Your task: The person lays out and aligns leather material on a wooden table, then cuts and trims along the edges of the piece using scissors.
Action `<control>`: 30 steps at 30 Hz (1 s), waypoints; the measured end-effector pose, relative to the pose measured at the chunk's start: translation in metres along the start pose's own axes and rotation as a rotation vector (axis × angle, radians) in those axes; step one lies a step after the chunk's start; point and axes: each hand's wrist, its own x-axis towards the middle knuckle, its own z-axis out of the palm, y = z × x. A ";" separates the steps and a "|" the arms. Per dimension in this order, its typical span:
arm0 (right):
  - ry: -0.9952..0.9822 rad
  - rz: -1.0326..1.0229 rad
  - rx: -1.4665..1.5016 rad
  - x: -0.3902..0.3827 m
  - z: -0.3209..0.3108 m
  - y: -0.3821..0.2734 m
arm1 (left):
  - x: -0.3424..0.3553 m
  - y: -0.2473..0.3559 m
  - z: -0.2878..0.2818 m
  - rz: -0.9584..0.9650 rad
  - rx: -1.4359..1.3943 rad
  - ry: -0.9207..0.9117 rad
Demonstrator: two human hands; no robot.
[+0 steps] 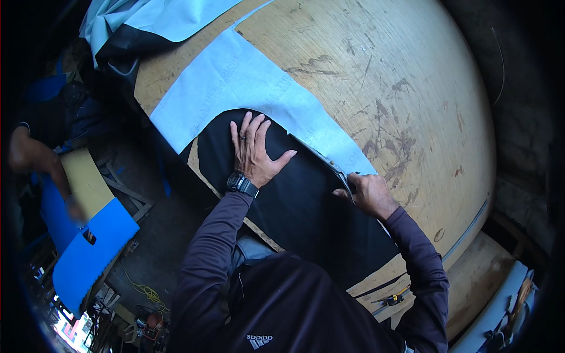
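Note:
My left hand [255, 152] lies flat with fingers spread on a black sheet of material [294, 200], close to its curved upper edge. My right hand [371, 194] grips the handles of a pair of scissors [334, 167]. Their blades point up and to the left, along the line where the black sheet meets a pale blue sheet [235, 82]. A curved opening in the pale blue sheet borders the black one, and a thin strip of it trails to the far edge. Part of the scissors' handles is hidden by my fingers.
A scuffed wooden table [353, 65] bears the work. A heap of pale blue and black material [153, 23] sits at the far left. Near my right forearm lies a yellow-and-black tool [395, 299]. At left, another person's arm [44, 159] reaches over a blue panel [97, 253].

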 end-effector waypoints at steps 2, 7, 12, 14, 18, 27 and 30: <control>0.012 -0.017 -0.003 0.000 -0.004 -0.006 | -0.001 -0.002 -0.004 0.005 -0.021 0.030; -0.003 -0.022 -0.023 0.022 -0.024 -0.029 | -0.004 -0.004 0.001 -0.011 -0.057 0.047; 0.016 -0.031 -0.005 0.028 -0.005 -0.016 | -0.005 -0.008 0.006 -0.084 -0.048 0.100; 0.024 -0.031 0.004 0.025 -0.002 -0.011 | -0.004 -0.005 0.007 -0.112 -0.033 0.106; 0.000 -0.037 0.008 0.033 -0.018 -0.024 | -0.004 -0.006 0.005 -0.101 0.021 0.100; 0.044 -0.053 -0.026 0.052 -0.016 -0.032 | 0.016 -0.032 -0.019 -0.215 0.057 0.017; 0.047 -0.054 -0.022 0.054 -0.015 -0.030 | 0.017 -0.040 -0.018 -0.170 0.105 0.048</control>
